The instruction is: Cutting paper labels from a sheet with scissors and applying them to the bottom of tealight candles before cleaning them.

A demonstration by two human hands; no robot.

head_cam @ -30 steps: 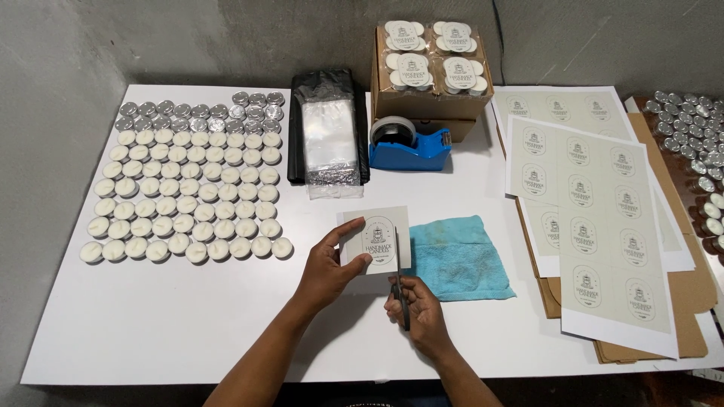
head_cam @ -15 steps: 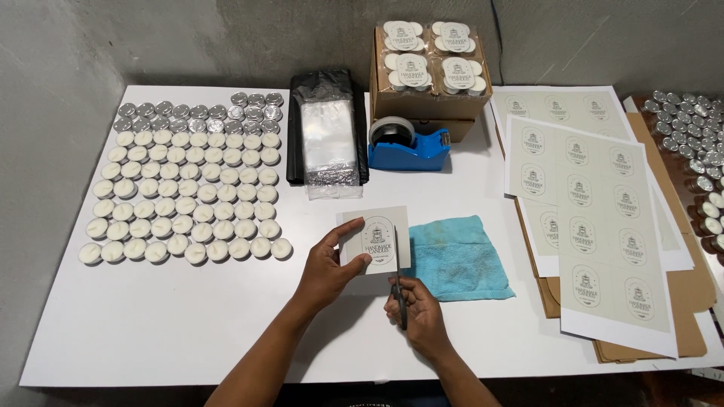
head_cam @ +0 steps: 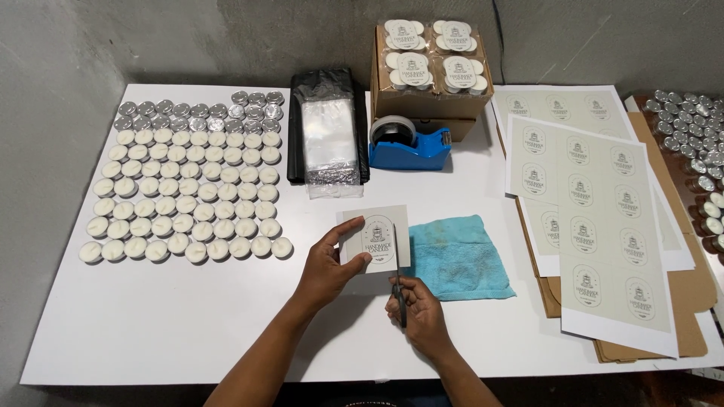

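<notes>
Label (head_cam: pixel 379 239): small pale grey-green square of paper with a printed oval emblem, lifted just above the table (head_cam: pixel 188 316). Left hand (head_cam: pixel 326 270) pinches its left edge, thumb on top. Right hand (head_cam: pixel 417 310), grip closed round scissors (head_cam: pixel 397 280), blades running up the label's right side. Blue cloth (head_cam: pixel 460 256) just right of that grip. Against half a second ago, nothing has visibly shifted.

White table (head_cam: pixel 188 324) against grey wall. On it: grid of white tealight candles (head_cam: pixel 185 200) at left, row of silver cups (head_cam: pixel 200 113) behind them, black plastic bag (head_cam: pixel 326 124) under clear bags, blue tape dispenser (head_cam: pixel 411 143), cardboard box (head_cam: pixel 430 102), blue cloth (head_cam: pixel 460 256), label sheets (head_cam: pixel 596 218) on flat cardboard at right.
</notes>
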